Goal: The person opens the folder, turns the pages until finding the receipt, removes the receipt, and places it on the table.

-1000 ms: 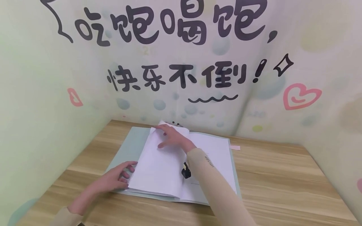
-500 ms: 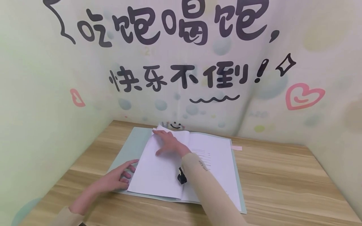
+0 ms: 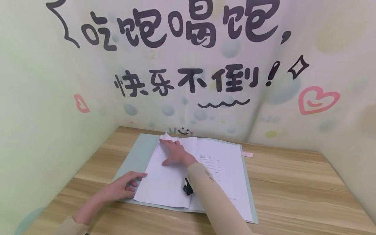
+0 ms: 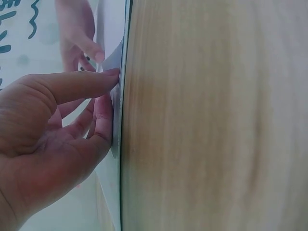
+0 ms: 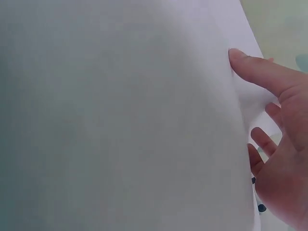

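Observation:
A light blue folder (image 3: 136, 148) lies spread on the wooden table, with white sheets (image 3: 170, 182) over its middle and a printed page (image 3: 226, 153) on its right side. My right hand (image 3: 176, 153) reaches across to the upper left corner of the turned sheets, fingers spread and fingertips on the paper. The right wrist view has its thumb (image 5: 248, 65) against a sheet. Beside the lower left edge of the sheets is my left hand (image 3: 121, 186), its index fingertip touching the paper edge. Its thumb (image 4: 91, 85) lies near the folder's front edge in the left wrist view.
A pink tab (image 3: 247, 154) sticks out from the folder's right edge. A small black device (image 3: 188, 187) sits below the right sleeve (image 3: 217, 195). Patterned walls (image 3: 188, 111) with lettering stand behind and beside the wooden table (image 3: 293, 182).
The turned sheets have settled flatter onto the left side. My right hand has moved slightly down with them, showing more printed lines at right. My left index finger has come onto the paper edge.

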Available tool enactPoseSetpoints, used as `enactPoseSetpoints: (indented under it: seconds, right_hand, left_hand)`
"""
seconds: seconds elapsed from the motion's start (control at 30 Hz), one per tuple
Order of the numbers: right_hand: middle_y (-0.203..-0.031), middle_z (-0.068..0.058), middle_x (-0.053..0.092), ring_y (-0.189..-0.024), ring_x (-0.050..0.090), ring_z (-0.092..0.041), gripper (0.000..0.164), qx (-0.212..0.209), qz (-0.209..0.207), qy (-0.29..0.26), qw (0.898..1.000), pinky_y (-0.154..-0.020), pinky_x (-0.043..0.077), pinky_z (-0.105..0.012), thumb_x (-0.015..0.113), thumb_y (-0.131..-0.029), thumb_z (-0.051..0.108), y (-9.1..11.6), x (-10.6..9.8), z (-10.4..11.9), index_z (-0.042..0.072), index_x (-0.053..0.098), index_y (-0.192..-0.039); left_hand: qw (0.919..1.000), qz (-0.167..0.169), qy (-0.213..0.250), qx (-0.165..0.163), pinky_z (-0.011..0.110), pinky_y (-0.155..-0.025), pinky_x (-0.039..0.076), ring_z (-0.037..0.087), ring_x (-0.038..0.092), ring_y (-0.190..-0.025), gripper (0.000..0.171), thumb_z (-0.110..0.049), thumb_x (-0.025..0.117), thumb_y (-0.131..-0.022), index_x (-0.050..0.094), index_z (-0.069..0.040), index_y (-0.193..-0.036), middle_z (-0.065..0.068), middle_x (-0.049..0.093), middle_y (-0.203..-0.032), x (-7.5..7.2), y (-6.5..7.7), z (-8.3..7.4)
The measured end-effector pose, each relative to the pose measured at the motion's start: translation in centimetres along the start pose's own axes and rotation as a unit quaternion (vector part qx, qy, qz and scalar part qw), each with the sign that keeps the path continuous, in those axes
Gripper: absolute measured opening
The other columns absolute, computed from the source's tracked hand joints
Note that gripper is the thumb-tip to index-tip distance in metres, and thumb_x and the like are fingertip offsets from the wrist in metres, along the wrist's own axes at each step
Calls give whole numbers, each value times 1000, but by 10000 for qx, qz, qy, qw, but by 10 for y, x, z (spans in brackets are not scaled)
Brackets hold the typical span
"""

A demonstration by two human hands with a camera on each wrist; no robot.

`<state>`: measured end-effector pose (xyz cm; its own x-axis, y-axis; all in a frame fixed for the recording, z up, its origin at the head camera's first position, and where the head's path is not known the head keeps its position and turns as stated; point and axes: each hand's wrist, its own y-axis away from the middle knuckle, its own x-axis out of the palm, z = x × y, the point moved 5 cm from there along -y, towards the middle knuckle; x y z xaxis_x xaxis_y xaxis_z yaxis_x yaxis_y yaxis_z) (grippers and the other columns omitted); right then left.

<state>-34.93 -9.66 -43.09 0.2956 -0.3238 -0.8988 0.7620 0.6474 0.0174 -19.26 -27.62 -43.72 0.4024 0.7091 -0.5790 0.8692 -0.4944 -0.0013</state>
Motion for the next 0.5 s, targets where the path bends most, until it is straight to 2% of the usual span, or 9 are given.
enactPoseSetpoints:
  seconds: [0.13, 0.27, 0.37, 0.5]
  right_hand:
    - [-159, 2, 37, -134, 36, -30, 92, 46, 95, 5, 9999, -113, 29, -49, 81, -81, 33, 0, 4, -2, 29, 28, -156]
    - [-155, 3, 43, -131, 37, -26, 77, 76, 159, 177, 9997, -106, 30, -45, 79, -82, 36, 0, 6, -3, 34, 41, -150]
    - [-149, 3, 47, -130, 38, -24, 64, 46, 191, 317, 9993, -104, 31, -43, 77, -84, 38, 1, 7, -3, 36, 52, -142]
    - [-143, 1, 50, -127, 40, -23, 51, 13, 198, 336, 9992, -102, 31, -42, 76, -85, 39, 3, 5, -1, 34, 60, -134]
  left_hand:
    - [10000, -29, -72, -8, 19, -80, 51, 4, 48, -100, 64, 6, 64, -77, 49, 3, -139, 24, 48, -127, 1, 0, 2]
    - [9994, -128, -324, -15, 19, -80, 49, 6, 50, -99, 58, 5, 62, -80, 52, 1, -137, 20, 50, -124, 1, -1, 3]
    - [9986, -222, -453, -159, 19, -80, 46, 7, 51, -99, 52, 0, 61, -84, 55, -2, -136, 18, 52, -123, 0, -2, 3]
    - [9982, -278, -444, -289, 18, -79, 48, 6, 50, -97, 51, -12, 67, -87, 56, -2, -136, 16, 52, -121, 0, -2, 1]
